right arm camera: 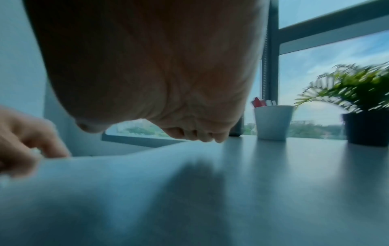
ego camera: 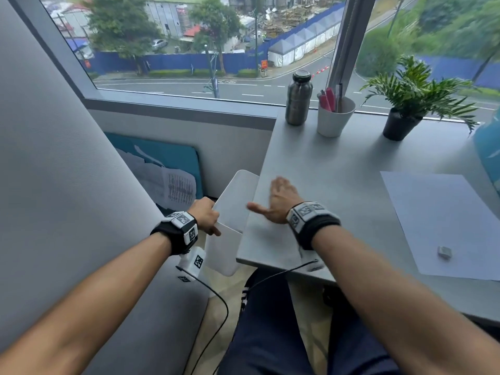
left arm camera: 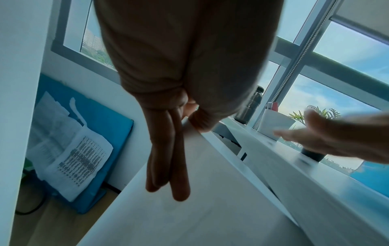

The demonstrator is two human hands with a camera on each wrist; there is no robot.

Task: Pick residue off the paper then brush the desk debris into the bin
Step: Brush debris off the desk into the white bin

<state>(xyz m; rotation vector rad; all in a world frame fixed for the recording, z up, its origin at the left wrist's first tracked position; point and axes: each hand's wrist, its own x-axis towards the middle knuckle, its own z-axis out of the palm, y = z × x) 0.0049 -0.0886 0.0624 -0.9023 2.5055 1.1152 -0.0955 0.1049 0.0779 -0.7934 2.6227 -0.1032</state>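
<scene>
Left hand grips the rim of the white bin, thumb over the edge, fingers flat on its outer wall; bin contents hidden. Right hand, blurred, lies flat and spread on the desk just beside that rim, holding nothing. Debris indiscernible. Paper lies well right of those fingers. The cup beyond holds pens.

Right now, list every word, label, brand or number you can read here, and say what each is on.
Yellow "M" logo: on the red street sign outside the window; its smaller lettering is too small to read.
Printed sheets on the floor: rows of text, too blurred to read.
Wristband tags: black-and-white code squares, no words.
Bottle, cup, paper: no readable text.
</scene>
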